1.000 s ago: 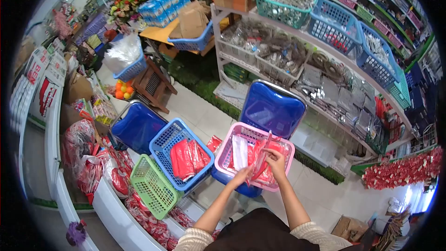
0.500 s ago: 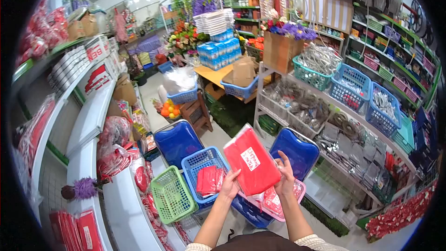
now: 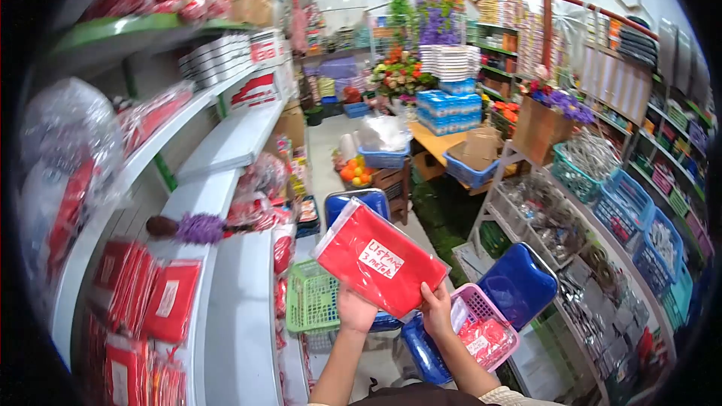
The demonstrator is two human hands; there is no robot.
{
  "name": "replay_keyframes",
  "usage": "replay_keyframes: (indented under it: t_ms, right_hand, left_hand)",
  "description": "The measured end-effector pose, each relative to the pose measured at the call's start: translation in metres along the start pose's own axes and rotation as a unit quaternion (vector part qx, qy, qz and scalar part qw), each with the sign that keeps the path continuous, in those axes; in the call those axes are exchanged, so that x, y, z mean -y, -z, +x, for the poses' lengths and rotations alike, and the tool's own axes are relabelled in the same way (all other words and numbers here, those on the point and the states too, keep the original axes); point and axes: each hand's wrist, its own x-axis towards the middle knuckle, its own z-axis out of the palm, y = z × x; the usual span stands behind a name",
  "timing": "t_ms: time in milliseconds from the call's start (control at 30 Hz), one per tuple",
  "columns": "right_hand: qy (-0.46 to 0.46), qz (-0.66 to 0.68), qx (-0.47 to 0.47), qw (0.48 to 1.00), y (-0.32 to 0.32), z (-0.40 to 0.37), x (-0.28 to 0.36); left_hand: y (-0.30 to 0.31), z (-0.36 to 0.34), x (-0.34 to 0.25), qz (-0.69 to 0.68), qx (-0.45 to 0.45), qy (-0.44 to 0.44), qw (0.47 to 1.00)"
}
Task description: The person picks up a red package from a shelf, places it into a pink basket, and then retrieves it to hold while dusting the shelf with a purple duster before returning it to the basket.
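Both my hands hold a flat red fabric packet (image 3: pixel 382 262) in clear plastic, tilted, with a handwritten white label facing me. My left hand (image 3: pixel 356 311) supports its lower left edge, with the fingers hidden behind it. At the lower right corner, my right hand (image 3: pixel 435 310) grips it with the thumb on the front. Below the right hand, a pink basket (image 3: pixel 513 346) contains labelled red packets (image 3: pixel 483 340). A green basket (image 3: pixel 299 302) stands left of my left hand, partly covered by the packet.
On the left shelf (image 3: pixel 242 323), similar red packets (image 3: pixel 171 302) stand in stacks near a purple duster (image 3: pixel 200 228). Blue chairs (image 3: pixel 519 286) stand ahead and to the right. A rack with metal parts and blue baskets (image 3: pixel 623 207) lines the right side.
My view has turned left, bringing the shelf of red packets closer. The held packet now tilts the other way and covers where the blue basket was seen. Both hands still hold it.
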Motion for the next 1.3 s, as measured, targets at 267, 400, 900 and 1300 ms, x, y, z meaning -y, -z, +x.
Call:
replay_keyframes:
  t_ms: [267, 400, 900, 1300]
  right_hand:
    - [-0.037, 0.027, 0.072, 0.996, -0.055, 0.008, -0.056]
    - [-0.093, 0.009, 0.157, 0.983, -0.089, 0.022, -0.080]
    - [-0.176, -0.124, 0.424, 0.880, -0.248, 0.073, -0.126]
    - [0.397, -0.573, 0.403, 0.594, -0.344, 0.135, -0.222]
  left_hand:
    - [0.008, -0.064, -0.078, 0.044, -0.052, -0.117, 0.991]
    - [0.010, -0.089, -0.106, 0.031, -0.047, -0.181, 0.982]
    - [-0.018, -0.134, -0.172, 0.013, -0.007, -0.378, 0.925]
    - [-0.012, -0.147, -0.180, 0.032, 0.027, -0.430, 0.902]
